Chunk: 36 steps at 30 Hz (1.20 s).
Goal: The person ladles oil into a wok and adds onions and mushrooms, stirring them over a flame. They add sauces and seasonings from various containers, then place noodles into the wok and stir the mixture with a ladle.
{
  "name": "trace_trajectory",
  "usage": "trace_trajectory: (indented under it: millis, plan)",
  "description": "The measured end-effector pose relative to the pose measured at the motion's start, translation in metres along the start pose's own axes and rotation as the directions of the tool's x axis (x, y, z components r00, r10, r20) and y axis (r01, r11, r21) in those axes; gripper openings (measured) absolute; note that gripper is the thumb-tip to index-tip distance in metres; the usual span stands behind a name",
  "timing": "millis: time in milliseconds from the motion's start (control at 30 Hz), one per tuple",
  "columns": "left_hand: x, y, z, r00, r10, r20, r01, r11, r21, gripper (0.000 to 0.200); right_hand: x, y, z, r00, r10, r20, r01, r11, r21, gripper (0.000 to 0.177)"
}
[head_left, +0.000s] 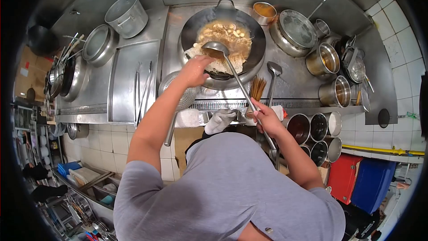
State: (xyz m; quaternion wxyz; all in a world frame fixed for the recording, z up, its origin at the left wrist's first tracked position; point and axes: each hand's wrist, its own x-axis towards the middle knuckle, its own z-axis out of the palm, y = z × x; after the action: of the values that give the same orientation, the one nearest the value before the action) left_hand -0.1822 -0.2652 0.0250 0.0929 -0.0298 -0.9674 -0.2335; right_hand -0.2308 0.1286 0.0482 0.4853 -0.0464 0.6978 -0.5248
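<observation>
A large black wok (256,29) on the stove holds pale noodles (229,66) and brothy food with pale round pieces (232,27). My right hand (266,118) is wrapped round the long handle of a metal ladle (217,47), whose bowl hangs over the food. Just below that bowl, my left hand (196,70) reaches over the wok's near left rim, its fingers apart and nothing seen in them. A perforated strainer (180,96) lies under my left forearm. Right of the ladle handle stands a bundle of thin sticks (257,88), beside a wok spatula (273,71).
Behind the wok is a small pot of orange liquid (264,12). Several metal pots (327,58) stand at right, above seasoning containers (298,127). Tongs (145,91) lie on the left tray (122,80). A tall pot (127,15) stands at the back left.
</observation>
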Motion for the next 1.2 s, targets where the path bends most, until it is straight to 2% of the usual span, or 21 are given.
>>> trace_trajectory:
  millis: [33, 100, 233, 300, 400, 433, 467, 533, 600, 633, 667, 700, 733, 800, 867, 933, 1000, 1067, 1100, 1167, 1200]
  plan:
    - [0.004, -0.006, -0.005, 1.0, -0.002, 0.002, 0.002, 1.0, 0.001, 0.066, -0.004, 0.003, -0.002, 1.0, 0.009, 0.021, -0.01, 1.0, 0.014, 0.06]
    - [0.011, -0.019, -0.014, 0.986, 0.009, 0.168, -0.03, 0.992, 0.126, 0.061, -0.01, 0.0, -0.001, 0.999, 0.021, 0.047, -0.022, 0.999, 0.031, 0.06]
    - [0.033, -0.048, -0.013, 0.957, 0.065, 0.282, -0.109, 0.984, 0.143, 0.054, -0.027, -0.014, -0.001, 0.992, 0.082, 0.097, -0.094, 0.988, 0.124, 0.06]
    - [0.044, -0.051, -0.016, 0.9, -0.013, 0.436, -0.057, 0.987, 0.148, 0.047, -0.03, -0.019, -0.004, 0.988, 0.093, 0.122, -0.115, 0.976, 0.185, 0.059]
    - [0.057, -0.05, -0.018, 0.89, 0.01, 0.455, -0.086, 0.985, 0.147, 0.042, -0.03, -0.026, -0.01, 0.979, 0.128, 0.156, -0.171, 0.937, 0.305, 0.059]
    - [0.062, -0.051, -0.016, 0.889, 0.015, 0.458, -0.093, 0.985, 0.148, 0.042, -0.027, -0.025, -0.013, 0.976, 0.111, 0.188, -0.181, 0.892, 0.415, 0.059]
    - [0.066, -0.05, -0.013, 0.904, 0.04, 0.426, -0.113, 0.983, 0.147, 0.039, -0.024, -0.024, -0.016, 0.972, 0.09, 0.217, -0.193, 0.833, 0.519, 0.059]
    - [0.076, -0.049, -0.009, 0.916, 0.069, 0.396, -0.137, 0.98, 0.145, 0.036, -0.015, -0.019, -0.02, 0.973, 0.033, 0.228, -0.168, 0.779, 0.604, 0.059]
    - [0.085, -0.048, -0.005, 0.94, 0.031, 0.34, -0.082, 0.987, 0.139, 0.032, -0.011, -0.016, -0.024, 0.971, -0.023, 0.236, -0.149, 0.716, 0.682, 0.058]
    - [0.092, -0.047, -0.006, 0.938, 0.033, 0.344, -0.086, 0.987, 0.138, 0.032, -0.012, -0.017, -0.025, 0.987, -0.02, 0.162, -0.097, 0.725, 0.681, 0.058]
    - [0.1, -0.046, -0.008, 0.952, -0.02, 0.304, -0.012, 0.995, 0.102, 0.034, -0.013, -0.018, -0.026, 0.996, -0.018, 0.086, -0.045, 0.735, 0.677, 0.058]
    - [0.11, -0.046, -0.01, 0.961, -0.075, 0.265, 0.06, 0.996, 0.064, 0.036, -0.017, -0.018, -0.03, 0.996, -0.017, 0.083, -0.044, 0.732, 0.679, 0.058]
    - [0.118, -0.052, -0.009, 0.961, -0.072, 0.268, 0.057, 0.996, 0.063, 0.036, -0.023, -0.019, -0.035, 0.997, -0.061, 0.044, 0.015, 0.736, 0.677, 0.059]
    - [0.137, -0.068, -0.01, 0.969, -0.119, 0.216, 0.146, 0.982, -0.116, 0.04, -0.035, -0.022, -0.043, 0.995, -0.101, 0.003, 0.072, 0.735, 0.675, 0.059]
    - [0.157, -0.085, -0.013, 0.966, -0.095, 0.241, 0.13, 0.982, -0.135, 0.045, -0.045, -0.025, -0.05, 0.99, -0.132, -0.058, 0.139, 0.757, 0.639, 0.061]
    - [0.173, -0.105, -0.007, 0.946, -0.182, 0.268, 0.231, 0.959, -0.167, 0.05, -0.048, -0.025, -0.055, 0.985, -0.153, -0.074, 0.167, 0.784, 0.598, 0.063]
    - [0.183, -0.128, 0.011, 0.945, -0.236, 0.225, 0.276, 0.947, -0.164, 0.053, -0.05, -0.026, -0.053, 0.982, -0.138, -0.131, 0.186, 0.842, 0.507, 0.063]
    - [0.191, -0.134, 0.019, 0.913, -0.407, 0.031, 0.408, 0.913, -0.024, 0.056, -0.052, -0.029, -0.047, 0.981, -0.131, -0.145, 0.187, 0.851, 0.492, 0.063]
    - [0.195, -0.138, 0.023, 0.913, -0.406, 0.031, 0.407, 0.913, -0.025, 0.056, -0.053, -0.028, -0.045, 0.976, -0.15, -0.157, 0.208, 0.855, 0.475, 0.066]
    - [0.198, -0.116, 0.01, 0.83, -0.557, 0.012, 0.557, 0.83, 0.021, 0.06, -0.055, -0.032, -0.04, 0.967, -0.175, -0.183, 0.237, 0.877, 0.417, 0.067]
    - [0.198, -0.104, 0.005, 0.83, -0.558, 0.011, 0.557, 0.83, 0.02, 0.06, -0.057, -0.035, -0.04, 0.967, -0.175, -0.183, 0.238, 0.878, 0.416, 0.067]
